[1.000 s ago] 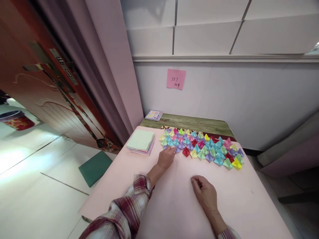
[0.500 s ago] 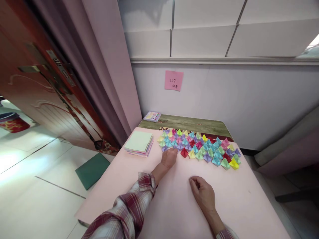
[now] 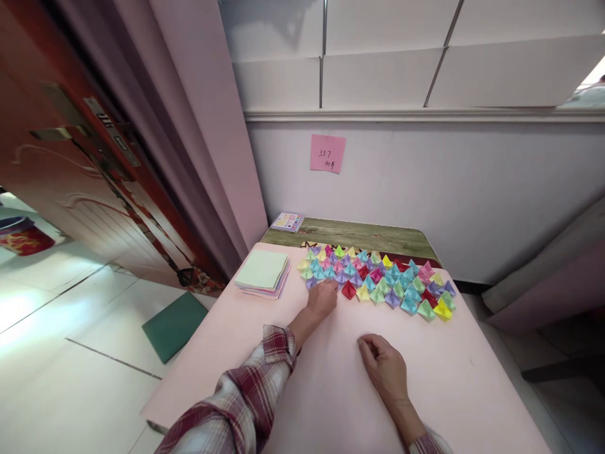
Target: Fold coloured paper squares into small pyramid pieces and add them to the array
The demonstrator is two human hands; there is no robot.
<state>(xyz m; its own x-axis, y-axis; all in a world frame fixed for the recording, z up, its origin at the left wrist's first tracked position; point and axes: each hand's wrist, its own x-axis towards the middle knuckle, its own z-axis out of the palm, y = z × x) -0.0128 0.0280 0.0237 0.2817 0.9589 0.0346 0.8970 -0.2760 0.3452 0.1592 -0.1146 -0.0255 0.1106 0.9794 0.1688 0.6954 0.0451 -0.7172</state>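
My left hand (image 3: 322,299) reaches to the front row of small folded paper pieces, its fingers pinched together and pointing down. What the fingertips hold, if anything, is hidden behind the hand. Just right of it stands a red folded paper piece (image 3: 348,290), and a purple one (image 3: 311,283) shows on its left. The folded pieces, in many colours, stand in close rows with peaks pointing up. Nearer to me, my right hand (image 3: 385,367) rests on the pink tabletop (image 3: 331,384), fingers curled in and thumb against the forefinger, with nothing visible in it.
A stack of square paper sheets (image 3: 262,271), pale green on top, lies left of the rows. Behind it is a small printed packet (image 3: 287,221) at the table's back corner. A pink note (image 3: 328,153) is stuck on the wall. A green board (image 3: 174,326) lies on the floor at left.
My left hand has stayed at the front row with barely any movement. The right hand keeps its place, and the whole view has shifted very slightly.
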